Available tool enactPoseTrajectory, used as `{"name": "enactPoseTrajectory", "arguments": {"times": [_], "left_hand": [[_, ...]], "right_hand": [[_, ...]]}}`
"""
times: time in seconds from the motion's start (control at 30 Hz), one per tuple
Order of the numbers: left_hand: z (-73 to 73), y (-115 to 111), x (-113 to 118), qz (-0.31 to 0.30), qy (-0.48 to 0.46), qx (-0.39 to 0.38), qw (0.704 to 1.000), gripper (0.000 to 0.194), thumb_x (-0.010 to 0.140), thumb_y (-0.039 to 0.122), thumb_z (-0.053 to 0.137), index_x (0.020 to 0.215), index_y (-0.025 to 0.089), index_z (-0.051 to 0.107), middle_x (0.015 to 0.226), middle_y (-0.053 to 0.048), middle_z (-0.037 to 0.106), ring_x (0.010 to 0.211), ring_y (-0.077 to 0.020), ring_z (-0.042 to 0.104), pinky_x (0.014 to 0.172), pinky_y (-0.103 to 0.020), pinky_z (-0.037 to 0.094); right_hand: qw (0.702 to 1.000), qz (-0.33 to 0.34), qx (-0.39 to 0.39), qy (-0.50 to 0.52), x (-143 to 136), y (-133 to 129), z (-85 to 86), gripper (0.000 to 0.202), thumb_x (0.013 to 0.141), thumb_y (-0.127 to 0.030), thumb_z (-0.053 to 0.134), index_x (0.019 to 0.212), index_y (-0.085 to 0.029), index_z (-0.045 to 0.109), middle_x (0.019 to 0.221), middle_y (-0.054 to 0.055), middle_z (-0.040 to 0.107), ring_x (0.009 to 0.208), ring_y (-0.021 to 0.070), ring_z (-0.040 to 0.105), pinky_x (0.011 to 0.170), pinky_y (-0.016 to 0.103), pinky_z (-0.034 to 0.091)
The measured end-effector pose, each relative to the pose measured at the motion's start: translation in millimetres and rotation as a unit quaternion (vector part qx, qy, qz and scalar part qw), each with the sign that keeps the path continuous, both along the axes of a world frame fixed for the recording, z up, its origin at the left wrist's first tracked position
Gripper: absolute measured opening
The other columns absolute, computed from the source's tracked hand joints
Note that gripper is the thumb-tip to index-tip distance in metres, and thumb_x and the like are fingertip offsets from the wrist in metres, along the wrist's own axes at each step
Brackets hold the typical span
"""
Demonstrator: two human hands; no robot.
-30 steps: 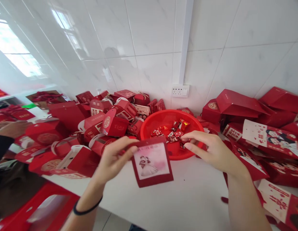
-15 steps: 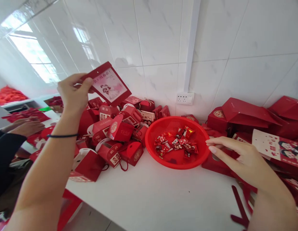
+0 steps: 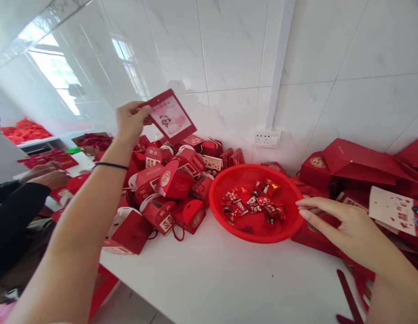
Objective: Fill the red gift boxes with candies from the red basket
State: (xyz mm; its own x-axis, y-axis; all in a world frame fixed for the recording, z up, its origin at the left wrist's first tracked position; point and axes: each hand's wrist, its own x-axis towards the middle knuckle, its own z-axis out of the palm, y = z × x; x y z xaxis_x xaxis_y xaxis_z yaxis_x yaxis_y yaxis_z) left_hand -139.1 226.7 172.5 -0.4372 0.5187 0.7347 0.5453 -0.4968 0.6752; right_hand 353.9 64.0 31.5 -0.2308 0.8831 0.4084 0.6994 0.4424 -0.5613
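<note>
Left hand [image 3: 130, 120] pinches square red paper card [image 3: 171, 116] by edge, baring picture; right hand [image 3: 344, 225], narrowly parted, at round red plastic basket [image 3: 254, 235].

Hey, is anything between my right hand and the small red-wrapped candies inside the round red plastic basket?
Just the right rim of the round red plastic basket stands between your right hand and the small red-wrapped candies; whether the hand touches that rim is unclear. Nothing visible covers the basket's open top.

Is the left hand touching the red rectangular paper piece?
Touching: the head view shows the left hand pinching the red rectangular paper piece at its edge.
</note>
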Motion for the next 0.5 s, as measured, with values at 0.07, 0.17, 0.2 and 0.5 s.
{"name": "enactPoseTrajectory", "arguments": {"times": [0.07,0.17,0.2,0.5], "left_hand": [[-4.4,13,23,-0.031,-0.029,-0.039,0.998,0.017,0.078,0.012,0.067,0.094,0.01,0.073,0.06,0.005,0.064,0.054,-0.0096,0.058,0.063,-0.026,0.058],[-9.4,32,56,-0.021,-0.028,-0.085,0.996,0.017,0.083,0.015,0.066,0.098,0.011,0.073,0.059,0.008,0.06,0.054,-0.0069,0.055,0.062,-0.021,0.054],[-10.6,38,63,-0.008,-0.023,-0.093,0.995,0.018,0.084,0.016,0.065,0.1,0.011,0.073,0.06,0.008,0.06,0.054,-0.0069,0.056,0.063,-0.022,0.054],[-13.0,89,32,0.146,0.028,-0.125,0.981,0.034,0.089,0.026,0.056,0.114,0.013,0.075,0.104,-0.011,0.077,0.097,-0.0242,0.072,0.089,-0.033,0.057]], "right_hand": [[1.0,0.008,-0.005,-0.008,-3,1,-1.1,0.035,0.095,-0.054,0.057,0.101,-0.027,0.078,0.107,0.005,0.083,0.094,0.0276,0.08,0.075,0.035,0.065],[0.999,0.027,-0.017,-0.023,-6,3,-2.3,0.033,0.097,-0.052,0.058,0.106,-0.027,0.078,0.112,0.005,0.082,0.101,0.0286,0.079,0.079,0.037,0.065],[0.999,0.031,-0.022,-0.025,-6,3,-2.7,0.033,0.097,-0.052,0.058,0.107,-0.027,0.078,0.113,0.005,0.082,0.103,0.0287,0.079,0.081,0.037,0.065],[0.999,0.014,-0.034,-0.033,-3,13,-10.9,0.036,0.098,-0.054,0.057,0.108,-0.027,0.079,0.116,0.006,0.081,0.101,0.0303,0.079,0.075,0.039,0.067]]}}
